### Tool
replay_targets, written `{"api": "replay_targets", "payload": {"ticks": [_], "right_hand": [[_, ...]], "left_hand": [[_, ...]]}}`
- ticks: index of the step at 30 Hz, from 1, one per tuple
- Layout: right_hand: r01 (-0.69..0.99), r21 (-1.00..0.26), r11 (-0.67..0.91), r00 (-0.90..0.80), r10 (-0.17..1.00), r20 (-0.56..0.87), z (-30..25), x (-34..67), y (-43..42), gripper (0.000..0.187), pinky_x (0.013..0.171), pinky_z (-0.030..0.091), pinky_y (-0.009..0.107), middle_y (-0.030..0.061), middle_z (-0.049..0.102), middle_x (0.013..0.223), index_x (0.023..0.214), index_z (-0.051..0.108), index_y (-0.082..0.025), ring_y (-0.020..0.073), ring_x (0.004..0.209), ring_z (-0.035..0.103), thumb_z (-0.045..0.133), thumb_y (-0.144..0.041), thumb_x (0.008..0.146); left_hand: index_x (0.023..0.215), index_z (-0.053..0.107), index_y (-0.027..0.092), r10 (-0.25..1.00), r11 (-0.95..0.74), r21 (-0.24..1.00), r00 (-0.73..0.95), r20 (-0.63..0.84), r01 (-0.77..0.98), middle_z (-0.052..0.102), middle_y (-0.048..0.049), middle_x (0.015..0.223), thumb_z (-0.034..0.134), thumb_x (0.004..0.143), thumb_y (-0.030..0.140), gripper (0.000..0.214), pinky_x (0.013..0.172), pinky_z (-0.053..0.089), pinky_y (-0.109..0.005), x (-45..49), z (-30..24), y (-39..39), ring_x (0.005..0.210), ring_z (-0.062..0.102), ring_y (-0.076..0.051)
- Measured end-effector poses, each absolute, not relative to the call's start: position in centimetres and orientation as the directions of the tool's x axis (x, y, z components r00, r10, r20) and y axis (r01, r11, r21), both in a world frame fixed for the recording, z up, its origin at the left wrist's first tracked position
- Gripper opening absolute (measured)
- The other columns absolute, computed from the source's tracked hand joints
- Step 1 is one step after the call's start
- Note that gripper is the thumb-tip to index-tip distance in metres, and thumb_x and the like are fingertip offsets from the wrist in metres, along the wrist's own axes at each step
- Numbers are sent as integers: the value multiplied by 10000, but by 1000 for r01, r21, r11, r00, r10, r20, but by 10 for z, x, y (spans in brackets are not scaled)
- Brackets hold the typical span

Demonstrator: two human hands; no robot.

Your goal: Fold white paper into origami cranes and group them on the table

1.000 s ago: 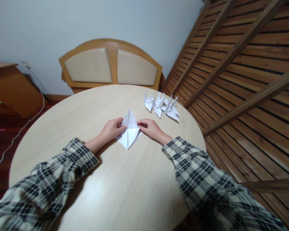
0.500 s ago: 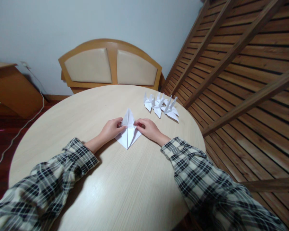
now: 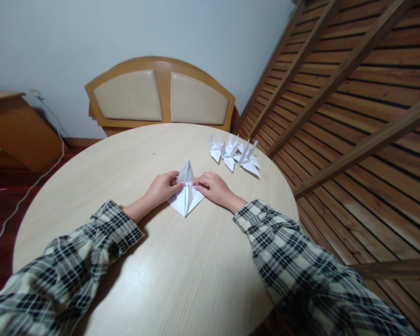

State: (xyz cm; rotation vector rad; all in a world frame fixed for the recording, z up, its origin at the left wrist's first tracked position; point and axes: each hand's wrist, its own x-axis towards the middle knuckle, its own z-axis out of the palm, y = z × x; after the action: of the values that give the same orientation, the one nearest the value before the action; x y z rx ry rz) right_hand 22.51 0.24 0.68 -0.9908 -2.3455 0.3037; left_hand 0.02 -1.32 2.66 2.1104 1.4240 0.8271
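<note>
Desk (image 3: 182,261): round, pale wood grain; it carries everything named below.
Slatted frame (image 3: 353,93): dark wooden boards and beams that lean along the right side, just past the desk's edge.
Chair (image 3: 161,95): curved wooden back with two beige pads, standing at the far side of the desk against the wall.
Sleeves (image 3: 91,242): checked fabric on both forearms, which rest on the desk.
Left hand (image 3: 163,187): narrow grip, thumb and fingertips pinching the left corner of the folded paper.
Right hand (image 3: 213,187): narrow grip, fingertips closed on the right flap and holding it at the middle crease.
Folded paper (image 3: 186,200): white and kite-shaped, lying on the middle of the desk between the two hands, its upper point raised.
Paper cranes (image 3: 234,154): a small white cluster near the far right rim, apart from the hands.
</note>
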Motion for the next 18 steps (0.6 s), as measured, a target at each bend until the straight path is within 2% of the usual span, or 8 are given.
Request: {"api": "replay_targets", "payload": {"ticks": [6,18], "right_hand": [[615,-377,693,-584,721,372,7,226,1,168,883,390,330,41,654,950,1022,768,-256,183,923,555,629,-220,934],[626,-305,718,-626,695,353,10,225,-6,227,893,382,348,58,605,1000,1093,761,-275,203,971,509,584,-226,959]], "left_hand": [[704,532,202,928,-372,661,290,235,652,510,21,608,614,818,271,157,565,350,-281,0,26,-13,602,496,-151],[723,524,198,931,-363,662,294,218,656,524,19,624,589,821,304,158,564,345,-277,0,26,-13,594,491,-146]]}}
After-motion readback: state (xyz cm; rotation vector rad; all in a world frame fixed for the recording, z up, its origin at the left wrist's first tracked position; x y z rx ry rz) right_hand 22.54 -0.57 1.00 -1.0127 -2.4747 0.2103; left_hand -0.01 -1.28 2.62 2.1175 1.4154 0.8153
